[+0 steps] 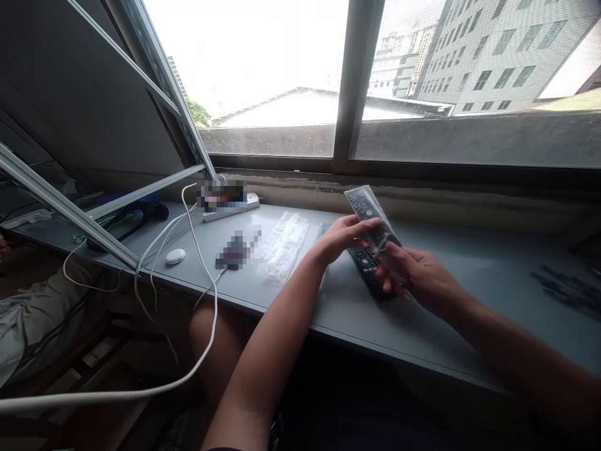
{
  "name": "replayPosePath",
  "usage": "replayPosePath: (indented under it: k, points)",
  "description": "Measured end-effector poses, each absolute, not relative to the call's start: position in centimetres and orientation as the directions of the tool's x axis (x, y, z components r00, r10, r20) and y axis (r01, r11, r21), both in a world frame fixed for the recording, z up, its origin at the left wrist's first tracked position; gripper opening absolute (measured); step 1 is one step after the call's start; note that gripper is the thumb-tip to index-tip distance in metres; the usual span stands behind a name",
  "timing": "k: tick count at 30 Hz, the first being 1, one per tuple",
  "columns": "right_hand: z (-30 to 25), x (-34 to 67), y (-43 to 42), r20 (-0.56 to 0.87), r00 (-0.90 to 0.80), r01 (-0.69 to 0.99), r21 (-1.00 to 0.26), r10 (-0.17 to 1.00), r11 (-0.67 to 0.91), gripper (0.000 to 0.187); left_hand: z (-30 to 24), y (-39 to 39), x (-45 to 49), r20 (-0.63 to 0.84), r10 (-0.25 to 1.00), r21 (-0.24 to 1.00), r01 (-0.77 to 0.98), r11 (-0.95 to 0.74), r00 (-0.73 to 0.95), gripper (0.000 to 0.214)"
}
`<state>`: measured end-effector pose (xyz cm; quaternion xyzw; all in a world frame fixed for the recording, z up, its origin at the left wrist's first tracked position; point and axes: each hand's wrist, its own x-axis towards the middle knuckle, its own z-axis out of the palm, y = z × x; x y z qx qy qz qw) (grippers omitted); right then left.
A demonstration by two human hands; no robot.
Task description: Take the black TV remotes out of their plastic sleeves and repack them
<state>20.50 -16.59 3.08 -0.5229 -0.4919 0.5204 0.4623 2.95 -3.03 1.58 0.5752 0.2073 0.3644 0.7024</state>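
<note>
Clear plastic wraps the black remote control, held tilted over the grey ledge. The left hand pinches its side and the right hand clamps its lower end. A second remote lies just beneath it, with an empty plastic sleeve to its left.

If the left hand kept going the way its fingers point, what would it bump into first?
The black remote control in its clear plastic sleeve. The fingertips of the left hand are already on it, so there is no gap to cross, though depth is hard to judge.
</note>
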Motion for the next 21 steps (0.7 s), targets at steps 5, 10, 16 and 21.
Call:
replayPosePath:
  k: [5, 10, 16, 21]
  points:
    - [2.9, 20.7, -16.5, -0.096, -0.009, 0.021, -0.995, 0.995, -0.096, 0.066, 1.4, -2.8, 3.0, 0.129, 0.772, 0.947, -0.309, 0.091, 0.622, 0.059]
    - [2.3, 20.8, -16.4, -0.039, -0.005, -0.031, -0.999, 0.999, -0.039, 0.059, 1.3, -2.5, 3.2, 0.093, 0.821, 0.932, -0.339, 0.127, 0.564, 0.058]
    - [2.2, 20.9, -16.5, -0.017, 0.006, -0.045, -0.999, 1.0, -0.017, 0.054, 1.2, -2.0, 3.3, 0.103, 0.874, 0.909, -0.402, 0.112, 0.476, 0.049]
    - [1.8, 21.3, -15.9, -0.026, 0.075, -0.102, -0.995, 0.997, -0.019, 0.048, 1.7, -1.9, 3.2, 0.149, 0.935, 0.858, -0.513, 0.04, 0.321, 0.041]
